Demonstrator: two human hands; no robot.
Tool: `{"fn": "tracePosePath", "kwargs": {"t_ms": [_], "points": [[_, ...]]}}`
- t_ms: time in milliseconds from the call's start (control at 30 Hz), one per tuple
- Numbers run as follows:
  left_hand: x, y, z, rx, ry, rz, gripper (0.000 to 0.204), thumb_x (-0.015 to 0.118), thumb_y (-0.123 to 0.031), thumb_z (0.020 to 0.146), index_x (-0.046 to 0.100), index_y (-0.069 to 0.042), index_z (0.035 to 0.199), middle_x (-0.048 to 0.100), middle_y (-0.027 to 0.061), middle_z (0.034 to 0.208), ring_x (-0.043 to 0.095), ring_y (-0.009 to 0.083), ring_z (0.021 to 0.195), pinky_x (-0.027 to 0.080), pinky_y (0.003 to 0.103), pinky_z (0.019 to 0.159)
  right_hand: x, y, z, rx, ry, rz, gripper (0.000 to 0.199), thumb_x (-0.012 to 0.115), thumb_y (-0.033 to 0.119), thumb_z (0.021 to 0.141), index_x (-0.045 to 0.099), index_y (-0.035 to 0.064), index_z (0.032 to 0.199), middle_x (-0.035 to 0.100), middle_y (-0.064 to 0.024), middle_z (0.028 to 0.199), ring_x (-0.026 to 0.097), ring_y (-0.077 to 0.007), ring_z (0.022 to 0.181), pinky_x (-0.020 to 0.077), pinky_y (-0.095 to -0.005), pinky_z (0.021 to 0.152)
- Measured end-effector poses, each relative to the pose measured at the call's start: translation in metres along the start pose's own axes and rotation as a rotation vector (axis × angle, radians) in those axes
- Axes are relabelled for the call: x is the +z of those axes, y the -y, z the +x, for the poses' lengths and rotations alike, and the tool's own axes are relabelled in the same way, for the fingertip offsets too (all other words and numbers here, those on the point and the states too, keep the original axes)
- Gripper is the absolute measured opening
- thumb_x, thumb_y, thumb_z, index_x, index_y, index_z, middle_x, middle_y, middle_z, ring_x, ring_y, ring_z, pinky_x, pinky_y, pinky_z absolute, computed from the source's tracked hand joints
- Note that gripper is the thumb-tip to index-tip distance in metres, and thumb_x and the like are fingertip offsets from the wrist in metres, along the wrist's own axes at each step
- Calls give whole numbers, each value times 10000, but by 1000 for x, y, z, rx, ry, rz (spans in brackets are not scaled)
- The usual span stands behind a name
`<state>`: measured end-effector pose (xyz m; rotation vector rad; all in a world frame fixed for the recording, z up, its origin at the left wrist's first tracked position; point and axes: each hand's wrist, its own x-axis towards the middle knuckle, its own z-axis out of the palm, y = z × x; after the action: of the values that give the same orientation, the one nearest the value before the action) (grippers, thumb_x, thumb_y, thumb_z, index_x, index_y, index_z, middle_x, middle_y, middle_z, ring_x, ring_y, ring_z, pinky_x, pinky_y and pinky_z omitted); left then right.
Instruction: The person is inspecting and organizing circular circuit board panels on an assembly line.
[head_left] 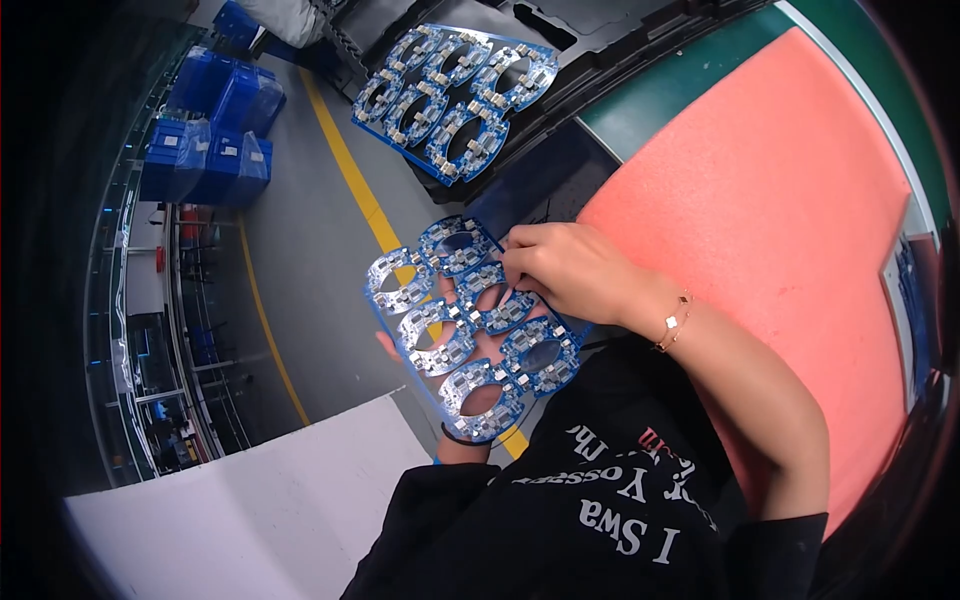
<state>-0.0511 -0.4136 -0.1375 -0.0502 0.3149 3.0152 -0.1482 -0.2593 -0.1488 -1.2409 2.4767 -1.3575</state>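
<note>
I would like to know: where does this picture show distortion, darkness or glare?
Head view: the left shelving bows outward, fisheye distortion; head view: the corners fall to black; head view: the held board looks paler on its left rings, probably glare.

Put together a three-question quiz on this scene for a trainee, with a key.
1. How many ring-shaped boards make up the blue panel above the left hand?
2. True or false: the bracelet is on the same arm as the right hand.
3. The second panel lies over: A, the coral sheet; B, the black tray; C, the white surface.

Key: 1, six; 2, true; 3, B.
</note>
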Motion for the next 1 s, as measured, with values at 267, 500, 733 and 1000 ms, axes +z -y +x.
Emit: {"fn": "tracePosePath", "kwargs": {"t_ms": [267, 500, 733, 1000], "points": [[5, 10, 5, 6, 172, -144, 942, 231, -806, 715, 201, -156, 1396, 208, 221, 1404, 287, 410, 1254, 235, 589, 999, 2, -6, 5, 88, -184, 238, 95, 629, -16, 634, 578, 33, 698, 572, -84, 838, 580, -285, 781, 460, -375, 621], [6, 10, 0, -9, -95, -45, 930, 216, -825, 695, 202, -216, 1398, 221, 235, 1392, 280, 438, 1247, 201, 615, 999, -1, -2, 0, 86, -18, -12, 75, 605, -6, 655, 570, 20, 717, 569, -107, 768, 585, -292, 763, 465, -370, 631], [4, 13, 3, -11, -91, 209, 893, 234, -747, 773, 343, -34, 1300, 469, 201, 1225, 469, 378, 1120, 337, 567, 944, -2, 0, 6, 105, -228, 219, 122, 618, -4, 645, 613, 33, 761, 588, -111, 762, 581, -295, 773, 467, -369, 651], [32, 38, 15, 179, -495, 209, 662, 286, -595, 868, 357, -76, 1273, 547, 101, 1105, 589, 196, 890, 536, 331, 749, 5, 5, -1, 13, -49, 192, 116, 653, 44, 663, 650, 51, 779, 590, -92, 791, 580, -268, 814, 465, -362, 687]]}}
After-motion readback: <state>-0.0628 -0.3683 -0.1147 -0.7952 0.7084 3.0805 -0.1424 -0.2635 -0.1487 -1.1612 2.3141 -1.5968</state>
